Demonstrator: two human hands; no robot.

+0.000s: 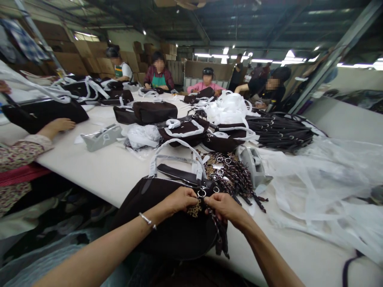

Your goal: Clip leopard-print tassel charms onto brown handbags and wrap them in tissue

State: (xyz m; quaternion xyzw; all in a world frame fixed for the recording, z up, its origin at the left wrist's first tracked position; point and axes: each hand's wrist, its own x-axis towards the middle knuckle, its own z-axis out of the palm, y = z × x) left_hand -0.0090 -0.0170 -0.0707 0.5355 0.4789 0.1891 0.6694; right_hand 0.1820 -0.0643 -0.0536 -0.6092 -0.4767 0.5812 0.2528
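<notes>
A dark brown handbag [173, 235] lies in front of me at the table's edge, its handle [176, 142] wrapped in white. Near its zip, a silver ring [201, 193] sits between my hands. The fingers of my left hand [182, 198] pinch a leopard-print charm [194, 209] just below that ring. Close beside it, my right hand [224, 206] is closed on the charm's dark tassel [220, 235], whose strands hang down over the bag. The fingertips partly cover where ring and charm meet.
Beyond the bag lies a heap of leopard-print charms [230, 173] next to a grey tape dispenser [253, 167]. Black straps [278, 131], white wrapping [229, 105] and more bags [155, 112] cover the table. A co-worker's hand [61, 124] is at left; clear plastic sheeting [323, 191] spreads right.
</notes>
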